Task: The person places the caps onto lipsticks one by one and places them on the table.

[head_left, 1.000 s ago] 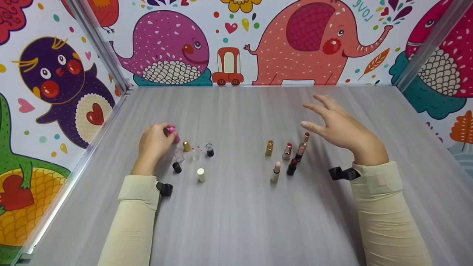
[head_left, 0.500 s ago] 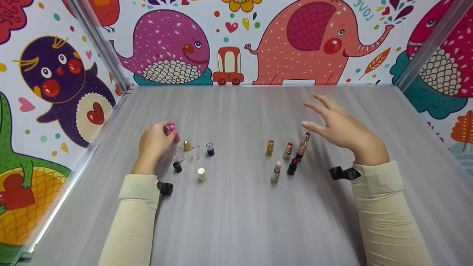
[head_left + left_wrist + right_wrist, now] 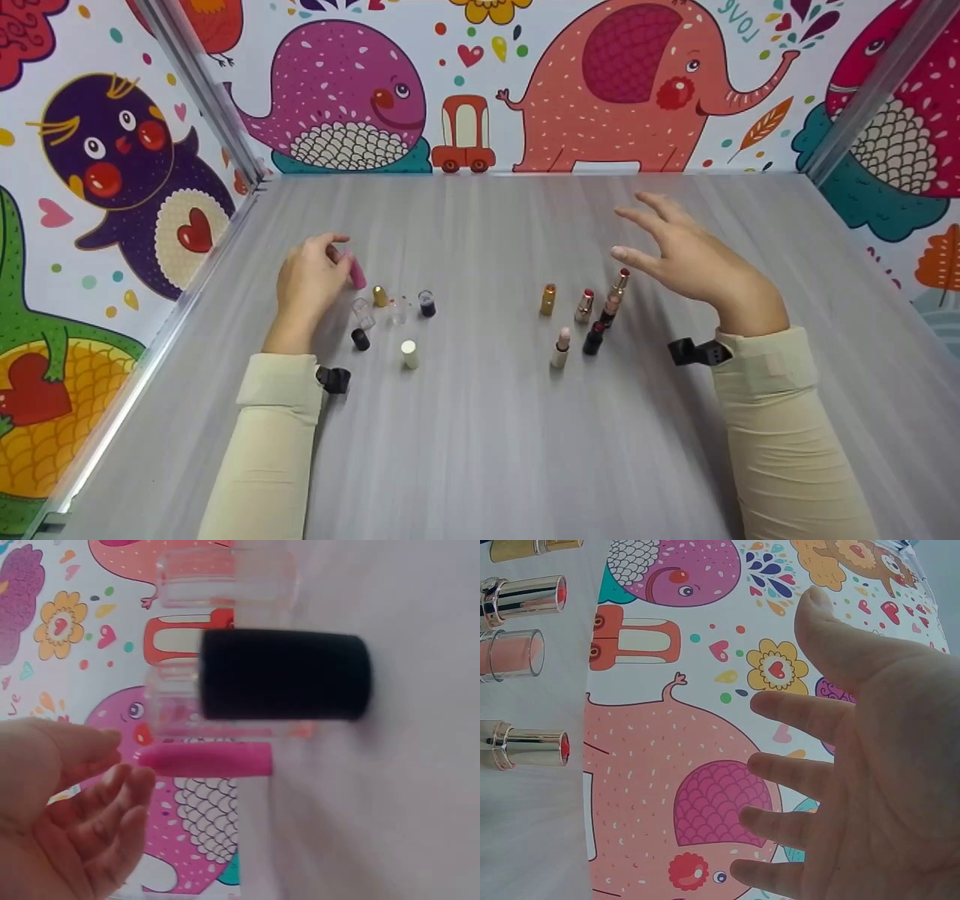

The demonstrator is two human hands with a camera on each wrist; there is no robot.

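Note:
A pink tube-shaped piece (image 3: pixel 357 273), like a lipstick cap, stands upright on the table at the left. My left hand (image 3: pixel 304 281) is just behind its top, thumb and fingers loosely bent; in the left wrist view a fingertip overlaps the end of the pink piece (image 3: pixel 217 760), and touch cannot be told. Nearby stand a gold cap (image 3: pixel 379 296), clear caps (image 3: pixel 363 313), a black cap (image 3: pixel 361 340), a dark clear-topped cap (image 3: pixel 427 304) and a cream cap (image 3: pixel 409 354). My right hand (image 3: pixel 694 259) hovers with spread fingers, holding nothing, beyond several uncapped lipsticks (image 3: pixel 585 306).
On the right, the lipsticks include a gold one (image 3: pixel 547 300), a pale pink one (image 3: pixel 560 348), a black one (image 3: pixel 593 339) and a tall one (image 3: pixel 615 296). Cartoon-printed walls (image 3: pixel 465 60) border the grey table (image 3: pixel 480 435) at back and sides.
My left hand has drawn slightly up and to the left, its fingers loosening from the pink piece, which stays standing and shows more of its side. The right hand has not moved.

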